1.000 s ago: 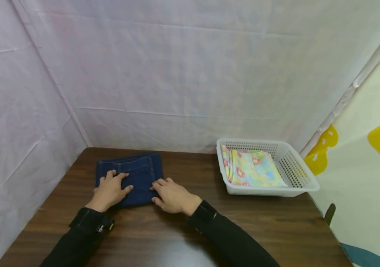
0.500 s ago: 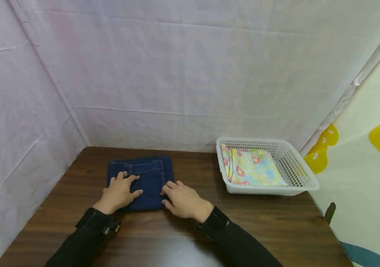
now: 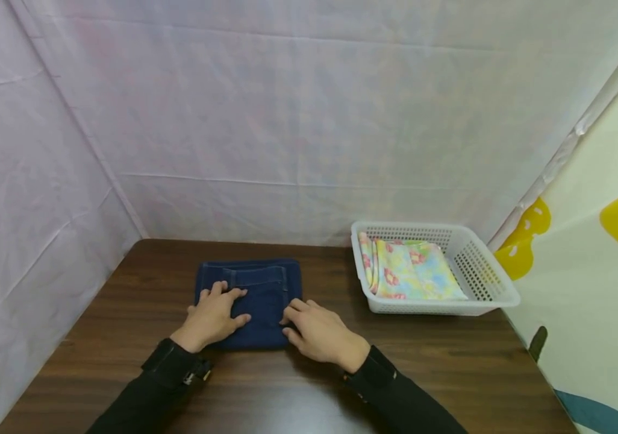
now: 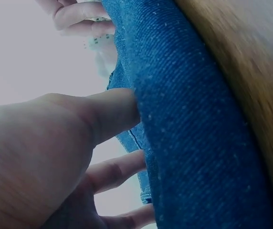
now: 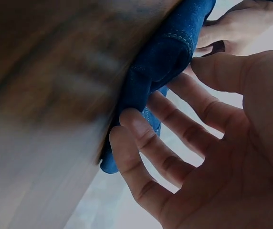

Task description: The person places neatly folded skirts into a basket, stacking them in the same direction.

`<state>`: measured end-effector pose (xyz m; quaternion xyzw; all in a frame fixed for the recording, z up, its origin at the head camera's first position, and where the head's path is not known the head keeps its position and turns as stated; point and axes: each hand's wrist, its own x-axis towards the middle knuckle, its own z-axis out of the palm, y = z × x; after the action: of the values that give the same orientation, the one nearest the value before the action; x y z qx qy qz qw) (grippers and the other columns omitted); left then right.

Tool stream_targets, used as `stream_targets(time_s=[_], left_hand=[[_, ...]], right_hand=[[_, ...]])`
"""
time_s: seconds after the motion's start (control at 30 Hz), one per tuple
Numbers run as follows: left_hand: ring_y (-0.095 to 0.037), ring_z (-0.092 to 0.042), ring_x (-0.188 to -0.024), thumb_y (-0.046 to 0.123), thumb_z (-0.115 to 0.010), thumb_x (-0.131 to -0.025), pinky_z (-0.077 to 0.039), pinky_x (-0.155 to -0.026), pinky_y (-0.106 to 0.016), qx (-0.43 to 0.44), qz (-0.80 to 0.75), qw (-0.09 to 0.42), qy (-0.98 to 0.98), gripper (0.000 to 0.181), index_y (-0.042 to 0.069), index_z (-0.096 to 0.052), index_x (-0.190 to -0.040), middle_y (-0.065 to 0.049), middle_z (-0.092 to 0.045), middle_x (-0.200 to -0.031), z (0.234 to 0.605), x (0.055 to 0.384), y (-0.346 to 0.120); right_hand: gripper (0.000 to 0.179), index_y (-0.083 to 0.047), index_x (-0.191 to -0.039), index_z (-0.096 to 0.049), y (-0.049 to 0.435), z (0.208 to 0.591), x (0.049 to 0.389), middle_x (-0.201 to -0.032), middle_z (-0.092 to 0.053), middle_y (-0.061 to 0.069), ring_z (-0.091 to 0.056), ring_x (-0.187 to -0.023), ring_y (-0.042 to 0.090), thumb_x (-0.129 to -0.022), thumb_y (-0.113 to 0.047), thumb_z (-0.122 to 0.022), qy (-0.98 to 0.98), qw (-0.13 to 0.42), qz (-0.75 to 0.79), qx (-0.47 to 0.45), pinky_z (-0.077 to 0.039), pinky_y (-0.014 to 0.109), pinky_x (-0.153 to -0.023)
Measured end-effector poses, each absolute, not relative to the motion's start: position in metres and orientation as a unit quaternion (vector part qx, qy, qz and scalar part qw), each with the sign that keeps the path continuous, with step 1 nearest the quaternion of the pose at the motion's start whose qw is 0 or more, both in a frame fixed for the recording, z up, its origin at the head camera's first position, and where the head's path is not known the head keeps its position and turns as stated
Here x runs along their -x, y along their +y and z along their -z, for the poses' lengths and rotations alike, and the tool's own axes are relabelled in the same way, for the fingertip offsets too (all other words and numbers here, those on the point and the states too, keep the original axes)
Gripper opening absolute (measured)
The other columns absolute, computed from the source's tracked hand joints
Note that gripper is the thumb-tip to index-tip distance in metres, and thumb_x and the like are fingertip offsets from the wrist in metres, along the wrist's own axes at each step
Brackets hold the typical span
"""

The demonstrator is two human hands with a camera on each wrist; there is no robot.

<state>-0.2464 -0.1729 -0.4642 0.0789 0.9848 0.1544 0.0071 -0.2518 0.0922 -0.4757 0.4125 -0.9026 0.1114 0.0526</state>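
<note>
- Dark-blue denim garment [image 3: 262, 304] lay folded into a flat rectangle, pale-stitched pocket [image 3: 257, 276] uppermost, edges thick and rounded.
- It sat on the wood-grain tabletop [image 3: 108, 337], left of the white perforated basket [image 3: 423, 308].
- Left hand [image 3: 212, 317] rested on it, fingers spread, unclenched.
- Right hand [image 3: 320, 331] touched its right edge with loosely bent fingers, ungrasping.

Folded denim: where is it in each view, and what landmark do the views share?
Head: the folded denim lies left of centre, lower half, beneath the left hand.
Left wrist: the folded denim spreads from top centre to lower right.
Right wrist: the folded denim slants from top, right of centre, to left of centre.
Shared landmark: the brown tabletop, visible in all three.
</note>
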Motion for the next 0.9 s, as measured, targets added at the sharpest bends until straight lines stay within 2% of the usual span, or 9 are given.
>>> stream_targets(time_s=[0.2, 0.4, 0.67, 0.9], left_hand=[[-0.054, -0.034, -0.132, 0.047, -0.072, -0.093, -0.032, -0.087, -0.081, -0.094, -0.154, 0.014, 0.983, 0.063, 0.023, -0.052, -0.148, -0.025, -0.032, -0.154, 0.463, 0.247, -0.156], [-0.052, -0.034, -0.134, 0.048, -0.072, -0.092, -0.034, -0.088, -0.079, -0.114, -0.151, 0.022, 0.982, 0.064, 0.026, -0.052, -0.148, -0.023, -0.033, -0.154, 0.464, 0.242, -0.144], [-0.047, -0.038, -0.132, 0.05, -0.074, -0.09, -0.035, -0.088, -0.078, -0.139, -0.16, 0.026, 0.977, 0.065, 0.029, -0.052, -0.147, -0.018, -0.034, -0.155, 0.464, 0.231, -0.134], [-0.045, -0.041, -0.128, 0.051, -0.074, -0.089, -0.038, -0.087, -0.075, -0.156, -0.157, 0.032, 0.975, 0.064, 0.03, -0.053, -0.146, -0.017, -0.036, -0.154, 0.463, 0.222, -0.122]], right_hand=[[0.008, -0.03, -0.105, -0.064, 0.112, 0.476, 0.247, -0.103, -0.054, -0.013, -0.052, -0.085, 0.009, -0.104, -0.035, -0.059, -0.906, 0.06, -0.123, -0.402, -0.048, 0.024, -0.065], [0.008, -0.031, -0.099, -0.064, 0.129, 0.473, 0.241, -0.094, -0.051, -0.014, -0.051, -0.076, 0.006, -0.104, -0.034, -0.059, -0.907, 0.044, -0.137, -0.395, -0.046, 0.022, -0.058], [0.012, -0.028, -0.091, -0.062, 0.146, 0.47, 0.234, -0.085, -0.049, -0.012, -0.047, -0.065, 0.004, -0.103, -0.031, -0.061, -0.902, 0.036, -0.154, -0.403, -0.041, 0.02, -0.052], [0.024, -0.029, -0.079, -0.055, 0.159, 0.468, 0.229, -0.078, -0.05, -0.006, -0.044, -0.056, 0.004, -0.101, -0.031, -0.064, -0.9, 0.03, -0.168, -0.401, -0.035, 0.02, -0.045]])
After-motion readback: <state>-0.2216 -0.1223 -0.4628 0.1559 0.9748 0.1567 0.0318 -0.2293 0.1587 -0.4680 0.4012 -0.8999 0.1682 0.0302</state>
